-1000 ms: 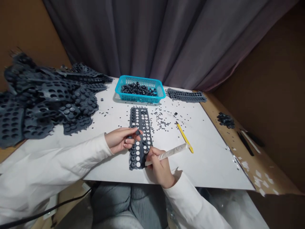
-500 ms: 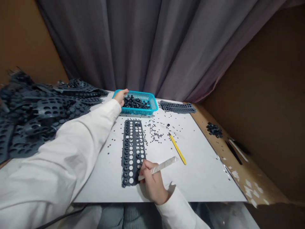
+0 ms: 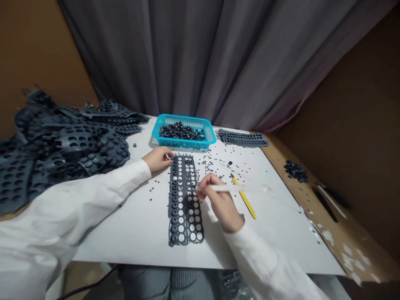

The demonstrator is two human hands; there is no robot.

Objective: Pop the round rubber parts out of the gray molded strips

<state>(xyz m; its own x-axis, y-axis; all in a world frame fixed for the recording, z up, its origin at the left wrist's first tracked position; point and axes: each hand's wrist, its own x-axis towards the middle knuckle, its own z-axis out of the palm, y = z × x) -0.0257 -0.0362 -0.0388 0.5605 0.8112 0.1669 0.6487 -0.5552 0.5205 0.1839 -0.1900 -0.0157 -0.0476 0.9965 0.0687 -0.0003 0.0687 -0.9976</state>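
A dark grey rubber sheet [image 3: 186, 208] full of round holes lies lengthwise before me on the white board. Ring-shaped rubber pieces still fill its left column, and several more sit in the right half. My left hand [image 3: 158, 158] has its thumb and fingers closed at the sheet's far left corner. In my right hand [image 3: 218, 200] is a white pen-like stick [image 3: 229, 188], blurred by motion and gripped like a pencil, with its tip over the sheet's right edge. Behind the sheet stands a blue plastic basket [image 3: 184, 146] holding many small black rubber pieces [image 3: 179, 131].
Perforated rubber sheets [image 3: 71, 137] are heaped at the left. Another strip [image 3: 243, 138] lies at the back right. A yellow pencil-shaped tool [image 3: 245, 200] rests on the board [image 3: 265, 241] among tiny dark discs. Black pieces [image 3: 295, 171] are piled on the brown right-hand surface.
My left hand has come back from the basket to the sheet's far left corner. My right hand has moved away from me with the stick, from the near end to mid-sheet.
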